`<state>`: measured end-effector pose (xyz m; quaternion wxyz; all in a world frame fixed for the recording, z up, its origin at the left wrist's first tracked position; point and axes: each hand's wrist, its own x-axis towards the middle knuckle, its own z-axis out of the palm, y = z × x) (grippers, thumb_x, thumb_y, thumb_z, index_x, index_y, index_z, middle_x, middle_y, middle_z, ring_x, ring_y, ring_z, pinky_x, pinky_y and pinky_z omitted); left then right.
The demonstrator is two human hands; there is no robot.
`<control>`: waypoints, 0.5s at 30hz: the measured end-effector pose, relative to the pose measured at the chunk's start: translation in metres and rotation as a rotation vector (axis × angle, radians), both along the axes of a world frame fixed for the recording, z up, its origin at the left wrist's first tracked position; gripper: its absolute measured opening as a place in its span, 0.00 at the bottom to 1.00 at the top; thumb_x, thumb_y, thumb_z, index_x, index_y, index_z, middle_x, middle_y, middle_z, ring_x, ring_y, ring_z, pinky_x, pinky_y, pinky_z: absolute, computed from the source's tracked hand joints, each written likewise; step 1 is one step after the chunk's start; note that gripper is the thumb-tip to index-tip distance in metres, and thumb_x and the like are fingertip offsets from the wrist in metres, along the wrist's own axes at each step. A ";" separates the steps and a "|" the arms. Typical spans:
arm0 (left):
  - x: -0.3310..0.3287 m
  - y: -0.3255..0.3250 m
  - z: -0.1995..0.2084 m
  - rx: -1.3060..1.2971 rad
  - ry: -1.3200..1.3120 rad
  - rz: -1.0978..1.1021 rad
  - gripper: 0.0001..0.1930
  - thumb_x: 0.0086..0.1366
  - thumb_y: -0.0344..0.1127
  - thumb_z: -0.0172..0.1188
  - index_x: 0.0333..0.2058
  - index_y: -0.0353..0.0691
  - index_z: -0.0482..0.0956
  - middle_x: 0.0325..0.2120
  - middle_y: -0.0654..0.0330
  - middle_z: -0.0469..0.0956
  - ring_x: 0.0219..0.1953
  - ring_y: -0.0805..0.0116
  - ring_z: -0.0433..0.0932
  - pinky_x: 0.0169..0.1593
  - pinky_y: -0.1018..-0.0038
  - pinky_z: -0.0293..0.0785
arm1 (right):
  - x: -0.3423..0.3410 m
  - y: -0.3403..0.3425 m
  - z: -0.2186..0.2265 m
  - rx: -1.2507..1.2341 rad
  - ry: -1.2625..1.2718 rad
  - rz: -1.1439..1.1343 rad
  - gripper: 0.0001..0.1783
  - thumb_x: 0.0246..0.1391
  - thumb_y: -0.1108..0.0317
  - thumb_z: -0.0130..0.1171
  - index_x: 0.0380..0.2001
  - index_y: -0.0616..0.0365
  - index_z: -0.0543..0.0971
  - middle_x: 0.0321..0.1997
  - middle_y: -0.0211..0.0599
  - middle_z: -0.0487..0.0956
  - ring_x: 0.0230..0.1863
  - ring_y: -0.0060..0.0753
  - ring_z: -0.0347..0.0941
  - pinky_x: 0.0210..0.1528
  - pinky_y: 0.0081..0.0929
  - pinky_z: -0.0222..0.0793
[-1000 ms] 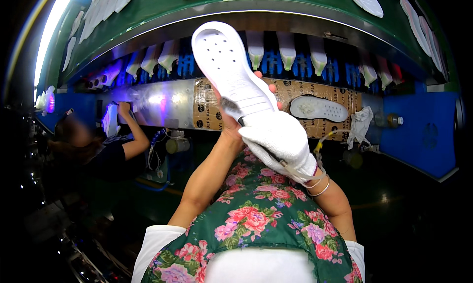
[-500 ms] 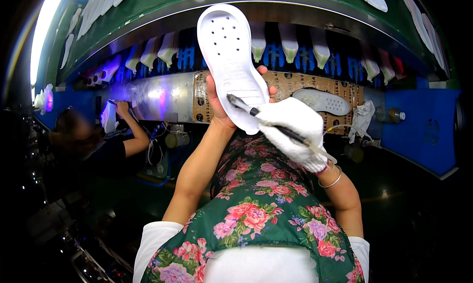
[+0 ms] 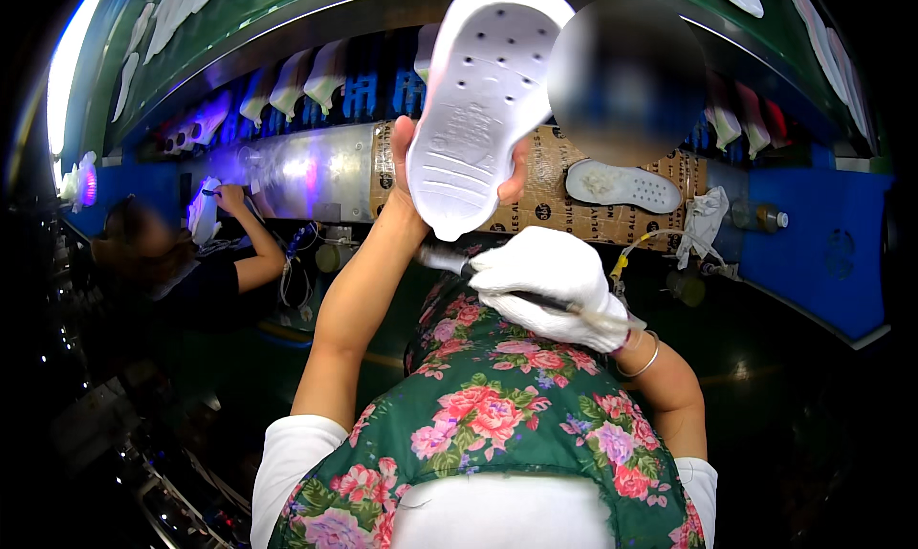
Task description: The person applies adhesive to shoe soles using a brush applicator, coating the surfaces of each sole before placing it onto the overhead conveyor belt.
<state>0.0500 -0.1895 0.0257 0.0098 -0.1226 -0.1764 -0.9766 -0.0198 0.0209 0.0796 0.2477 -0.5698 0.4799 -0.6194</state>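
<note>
A white shoe sole [image 3: 469, 119] with small dark holes in its wider end stands tilted in front of me. My left hand [image 3: 405, 162] grips it from behind, fingers showing at both sides. Below its narrow end, my right hand [image 3: 550, 286], in a white knit glove, is closed around a dark-handled brush [image 3: 442, 259]. The bristles point left, apart from the sole and near my left forearm. A pale thin tube runs along the brush handle past my wrist.
Brown printed cardboard [image 3: 545, 200] covers part of the metal bench, with another greyish sole [image 3: 626, 187] lying on it. A white cloth [image 3: 706, 219] and a jar [image 3: 765, 217] are at right. White shoe parts [image 3: 325, 78] line the blue rack. A co-worker [image 3: 191, 252] sits left.
The sole has risen, its wider end shifting right. The brush has come off its surface and dropped down and left with my right hand.
</note>
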 end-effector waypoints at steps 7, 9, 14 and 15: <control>0.005 0.003 0.012 0.033 -0.204 -0.127 0.48 0.56 0.70 0.60 0.65 0.39 0.66 0.52 0.39 0.72 0.45 0.47 0.75 0.40 0.58 0.76 | -0.009 0.003 -0.003 -0.022 0.189 -0.185 0.16 0.45 0.74 0.72 0.41 0.54 0.86 0.42 0.40 0.86 0.38 0.41 0.82 0.42 0.34 0.77; 0.003 0.005 0.023 -0.026 -0.303 -0.094 0.50 0.54 0.72 0.60 0.64 0.38 0.67 0.49 0.38 0.71 0.38 0.49 0.75 0.36 0.62 0.72 | -0.001 0.002 -0.008 -0.133 0.368 -0.223 0.20 0.45 0.76 0.70 0.45 0.53 0.85 0.44 0.40 0.85 0.39 0.42 0.82 0.41 0.36 0.77; 0.003 0.006 0.026 -0.066 -0.348 -0.079 0.51 0.51 0.72 0.62 0.63 0.36 0.68 0.46 0.37 0.71 0.33 0.49 0.74 0.30 0.67 0.68 | 0.010 0.007 -0.003 -0.081 0.252 -0.085 0.19 0.45 0.77 0.70 0.43 0.55 0.85 0.43 0.40 0.85 0.38 0.42 0.82 0.41 0.35 0.77; 0.001 0.002 0.022 -0.040 -0.247 -0.150 0.50 0.51 0.71 0.63 0.63 0.38 0.68 0.48 0.38 0.71 0.36 0.49 0.73 0.30 0.67 0.68 | 0.006 0.006 0.004 -0.045 0.109 -0.074 0.16 0.44 0.78 0.70 0.39 0.56 0.85 0.41 0.41 0.85 0.37 0.41 0.82 0.39 0.34 0.76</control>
